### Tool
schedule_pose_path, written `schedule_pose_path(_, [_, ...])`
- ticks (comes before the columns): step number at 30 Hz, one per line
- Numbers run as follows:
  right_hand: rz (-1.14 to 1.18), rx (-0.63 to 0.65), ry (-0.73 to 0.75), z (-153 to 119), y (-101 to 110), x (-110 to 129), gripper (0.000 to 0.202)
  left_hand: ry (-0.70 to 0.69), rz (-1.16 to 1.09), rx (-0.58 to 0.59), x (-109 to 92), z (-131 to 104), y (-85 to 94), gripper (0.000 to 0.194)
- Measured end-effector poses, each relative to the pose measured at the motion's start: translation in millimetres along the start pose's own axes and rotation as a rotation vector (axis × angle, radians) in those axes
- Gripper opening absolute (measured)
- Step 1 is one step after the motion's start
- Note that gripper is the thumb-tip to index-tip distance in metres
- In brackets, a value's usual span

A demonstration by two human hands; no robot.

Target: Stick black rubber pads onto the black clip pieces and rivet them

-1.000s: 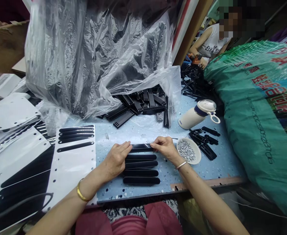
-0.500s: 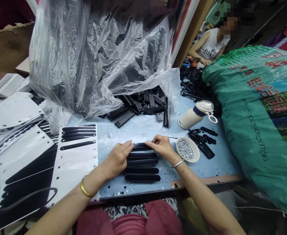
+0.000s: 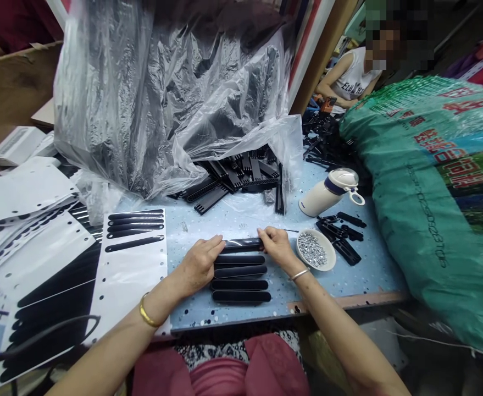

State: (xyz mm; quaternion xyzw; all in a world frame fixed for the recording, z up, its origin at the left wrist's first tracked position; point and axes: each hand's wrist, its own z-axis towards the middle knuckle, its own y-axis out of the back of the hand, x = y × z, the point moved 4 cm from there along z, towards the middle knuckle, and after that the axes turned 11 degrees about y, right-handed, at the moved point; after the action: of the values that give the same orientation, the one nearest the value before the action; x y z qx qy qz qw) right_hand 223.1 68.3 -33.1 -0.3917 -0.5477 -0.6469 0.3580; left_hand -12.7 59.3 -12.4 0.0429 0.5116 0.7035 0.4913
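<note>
A glossy black strip [image 3: 242, 244] lies crosswise between my two hands. My left hand [image 3: 200, 259] is closed on its left end, fingers pressed together. At the right end, my right hand [image 3: 277, 248] pinches it between thumb and fingers. Just below are several black strips with rounded ends [image 3: 240, 284], stacked in a loose row on the blue speckled table [image 3: 192, 313]. To the left, a white backing sheet [image 3: 136, 275] carries several thin black adhesive strips [image 3: 136, 225]. Close to my right hand stands a white bowl [image 3: 327, 261] of small shiny silver pieces [image 3: 312, 248].
A clear plastic bag [image 3: 167, 110] spills black slotted pieces [image 3: 237, 176] behind my hands. A white bottle [image 3: 327, 192] leans beyond the bowl, near black clips [image 3: 344, 242]. A large green sack [image 3: 439, 209] fills the right side. One person [image 3: 350, 77] sits at the back.
My right hand has slid right along the strip to its end, so more of its glossy face shows. My left hand stays at the left end.
</note>
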Motion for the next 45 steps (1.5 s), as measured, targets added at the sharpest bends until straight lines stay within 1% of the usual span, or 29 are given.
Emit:
schedule_pose_path(3, [0.144,0.061,-0.06,-8,4,1,0.049,0.024,-0.046,-0.02,2,1,0.4,0.055])
schedule_pose_path(6, [0.23,0.093,-0.081,-16,3,3,0.047,0.092,-0.099,0.005,2,3,1.3,0.045])
schedule_pose_path(10, [0.276,0.111,-0.101,-27,0,3,0.042,0.243,-0.095,0.048,-1,12,1.2,0.031])
schedule_pose_path(12, [0.288,0.114,-0.112,-31,0,3,0.039,0.27,-0.063,0.067,-5,18,-0.1,0.026])
schedule_pose_path(15, [0.286,0.109,-0.126,-32,1,3,0.035,0.27,-0.03,0.144,-10,29,-5.5,0.019])
schedule_pose_path(17, [0.221,0.092,-0.101,-31,2,4,0.031,0.276,-0.017,0.183,-10,34,-9.8,0.017])
schedule_pose_path(18, [0.162,0.084,-0.059,-30,2,6,0.028,0.277,-0.018,0.185,-9,35,-11.9,0.016])
schedule_pose_path(20, [0.012,0.078,0.072,-27,0,11,0.022,0.267,-0.041,0.176,-6,35,-16.5,0.017])
schedule_pose_path(22, [-0.119,0.079,0.187,-25,-4,14,0.023,0.253,-0.089,0.175,-2,33,-21.9,0.017])
schedule_pose_path(23, [-0.163,0.079,0.214,-23,-6,15,0.025,0.248,-0.113,0.176,0,32,-24.4,0.017])
schedule_pose_path(28, [-0.226,0.069,0.196,-20,-8,12,0.029,0.245,-0.156,0.169,4,31,-29.1,0.016])
schedule_pose_path(32, [-0.232,0.103,0.179,-21,-5,15,0.036,0.284,-0.142,0.212,3,33,-29.6,0.013])
schedule_pose_path(34, [-0.261,0.091,0.183,-21,-6,16,0.035,0.306,-0.133,0.233,1,33,-30.4,0.013])
schedule_pose_path(36, [-0.372,0.071,0.204,-20,-11,17,0.036,0.317,-0.128,0.247,0,33,-31.7,0.016])
schedule_pose_path(39, [-0.536,0.081,0.253,-18,-21,16,0.043,0.309,-0.107,0.261,0,32,-34.4,0.02])
schedule_pose_path(42, [-0.553,0.103,0.308,-17,-25,15,0.041,0.302,-0.065,0.269,1,31,-36.1,0.019])
schedule_pose_path(45, [-0.572,0.107,0.356,-20,-19,15,0.043,0.28,-0.045,0.29,-1,31,-33.5,0.016])
